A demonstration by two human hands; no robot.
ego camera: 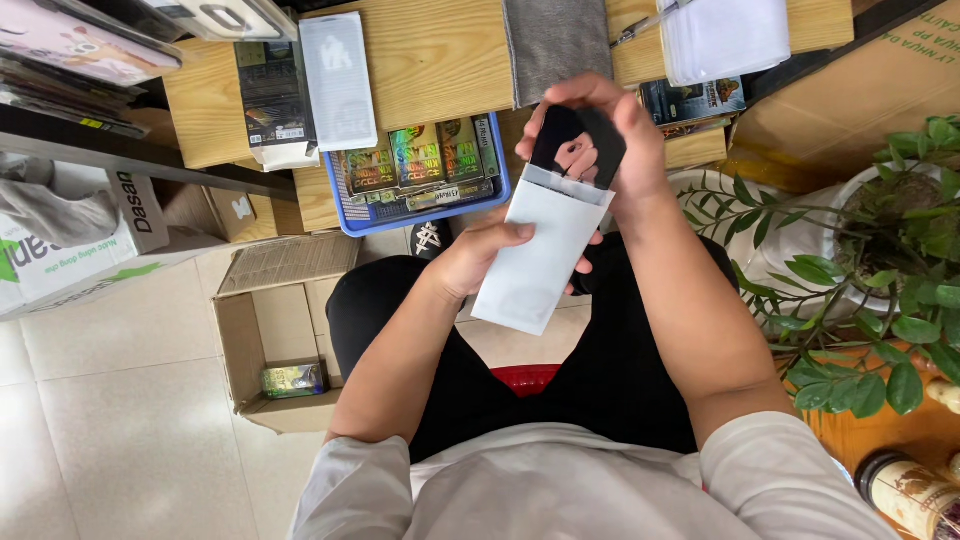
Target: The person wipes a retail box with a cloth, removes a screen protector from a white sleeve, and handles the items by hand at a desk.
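Both hands meet above the seated person's lap, in front of a low wooden table (440, 60). Left hand (480, 258) is closed on the lower half of a white paper sleeve (540, 255), thumb across its face and fingers behind it. Right hand (610, 135) grips a thin black phone case (575, 145) at its top, fingers curled over the far edge; the case's lower end sits inside the sleeve's open mouth, and fingertips show pink through the camera cut-out. Sleeve and case tilt together, upper end to the right.

Just behind the hands, at the table's near edge, a blue plastic tray (345, 215) holds a row of small boxes (418, 155) with bright green, gold and red fronts standing side by side. Left of the tray lie a flat black package (268, 100) and, partly over it, a white translucent sleeve (338, 80). A grey cloth (555, 45) hangs over the table's middle, and a stack of clear white sleeves (725, 35) sits at its right end above a dark printed box (690, 100).

On the tiled floor to the left stands an open cardboard carton (270, 340) with one small colourful box (292, 380) inside. A white carton with green and black lettering (70, 250) sits further left. A potted plant (880, 250) spreads on the right, with what may be a dark bottle (915, 495) at the lower corner.
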